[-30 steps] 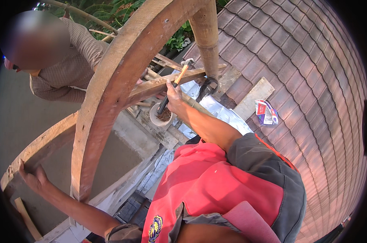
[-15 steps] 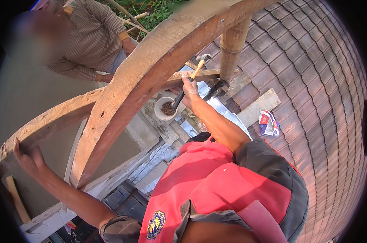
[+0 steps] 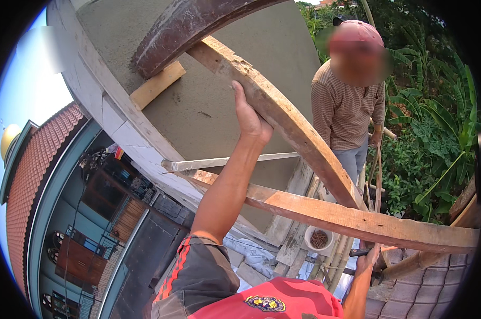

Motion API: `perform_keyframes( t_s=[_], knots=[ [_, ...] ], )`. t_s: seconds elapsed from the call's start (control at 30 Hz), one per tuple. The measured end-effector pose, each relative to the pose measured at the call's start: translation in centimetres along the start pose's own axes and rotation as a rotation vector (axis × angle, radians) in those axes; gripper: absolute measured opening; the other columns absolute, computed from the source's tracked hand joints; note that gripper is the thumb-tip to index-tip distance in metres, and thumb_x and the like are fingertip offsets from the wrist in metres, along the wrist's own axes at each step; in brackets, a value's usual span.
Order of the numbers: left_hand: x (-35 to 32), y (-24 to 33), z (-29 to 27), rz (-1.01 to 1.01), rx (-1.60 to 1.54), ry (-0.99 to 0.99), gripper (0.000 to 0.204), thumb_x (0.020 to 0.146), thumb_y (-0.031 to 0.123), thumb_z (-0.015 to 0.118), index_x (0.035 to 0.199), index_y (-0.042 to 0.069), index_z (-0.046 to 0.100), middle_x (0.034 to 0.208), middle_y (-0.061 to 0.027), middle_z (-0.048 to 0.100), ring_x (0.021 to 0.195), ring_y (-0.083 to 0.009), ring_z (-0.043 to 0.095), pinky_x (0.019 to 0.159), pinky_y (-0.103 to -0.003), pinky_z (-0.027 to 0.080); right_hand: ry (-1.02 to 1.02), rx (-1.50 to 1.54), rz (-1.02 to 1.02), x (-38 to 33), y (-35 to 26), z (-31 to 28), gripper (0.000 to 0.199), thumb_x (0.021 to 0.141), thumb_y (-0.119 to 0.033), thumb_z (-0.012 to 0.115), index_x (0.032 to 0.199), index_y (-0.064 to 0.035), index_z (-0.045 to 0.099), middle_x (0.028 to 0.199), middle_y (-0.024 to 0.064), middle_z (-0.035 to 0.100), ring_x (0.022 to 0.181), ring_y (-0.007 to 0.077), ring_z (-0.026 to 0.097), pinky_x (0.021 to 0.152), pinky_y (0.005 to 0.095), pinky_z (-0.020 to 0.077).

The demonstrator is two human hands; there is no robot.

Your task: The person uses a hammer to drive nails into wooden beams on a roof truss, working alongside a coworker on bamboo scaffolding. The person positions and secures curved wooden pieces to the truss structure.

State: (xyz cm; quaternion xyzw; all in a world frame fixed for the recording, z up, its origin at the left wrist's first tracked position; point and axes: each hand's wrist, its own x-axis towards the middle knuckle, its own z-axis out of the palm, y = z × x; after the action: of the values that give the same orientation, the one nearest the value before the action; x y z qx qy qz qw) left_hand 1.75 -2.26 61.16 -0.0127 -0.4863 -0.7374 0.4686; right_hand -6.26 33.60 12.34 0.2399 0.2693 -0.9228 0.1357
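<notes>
My left hand (image 3: 252, 121) grips a curved wooden beam (image 3: 299, 133) from its near side, thumb up along the face and the other fingers mostly hidden behind the wood. A second long curved timber (image 3: 352, 217) crosses that beam at its lower end, below and to the right of my left hand. Under this timber, at the lower right, my right hand (image 3: 365, 261) is closed round a hammer (image 3: 359, 252). The black end of its handle shows; the timber hides most of the rest.
A co-worker (image 3: 346, 109) in a striped shirt stands beyond the beams. Nails (image 3: 319, 239) fill a white bucket below. A dark curved timber (image 3: 198, 26) and wood block (image 3: 158, 85) rest by the grey cement surface (image 3: 214, 122). Roof tiles (image 3: 421, 287) lie lower right.
The view has swung left, bringing the house into sight and shifting the co-worker to the right. My left hand stays on the beam; my right still holds the hammer, now partly hidden.
</notes>
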Motion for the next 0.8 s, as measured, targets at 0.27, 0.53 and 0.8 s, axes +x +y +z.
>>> perform_keyframes(
  t_s=[0.27,0.53,0.8],
  knots=[
    [-0.2,-0.6,0.1,-0.053,-0.033,-0.021,0.076,0.109,0.077,0.031,0.135,0.009,0.055,0.115,-0.0138,0.066,0.106,-0.0317,0.069,0.096,-0.05,0.056,-0.103,0.043,0.016,0.0,-0.2,-0.5,0.038,0.113,-0.022,0.051,0.149,-0.0118,0.052,0.144,0.0148,0.064,0.131,0.0351,0.065,0.117,0.0548,0.0526],
    [-0.7,-0.2,0.9,-0.083,-0.034,0.038,0.08,0.109,0.079,0.025,0.122,0.007,0.056,0.101,-0.0168,0.067,0.093,-0.0349,0.071,0.088,-0.052,0.058,-0.171,0.036,0.038,1.1,-0.1,-1.1,0.029,0.113,-0.022,0.053,0.138,-0.0099,0.056,0.136,0.0173,0.069,0.127,0.037,0.068,0.116,0.0556,0.0538],
    [-0.3,-0.3,0.2,-0.068,-0.033,0.001,0.082,0.107,0.081,0.027,0.123,0.006,0.057,0.096,-0.0163,0.066,0.09,-0.0359,0.072,0.083,-0.052,0.059,-0.012,0.012,0.105,1.4,-0.6,-0.3,0.037,0.115,-0.029,0.051,0.148,-0.011,0.05,0.148,0.0188,0.059,0.132,0.0389,0.064,0.113,0.0549,0.0578]
  ],
)
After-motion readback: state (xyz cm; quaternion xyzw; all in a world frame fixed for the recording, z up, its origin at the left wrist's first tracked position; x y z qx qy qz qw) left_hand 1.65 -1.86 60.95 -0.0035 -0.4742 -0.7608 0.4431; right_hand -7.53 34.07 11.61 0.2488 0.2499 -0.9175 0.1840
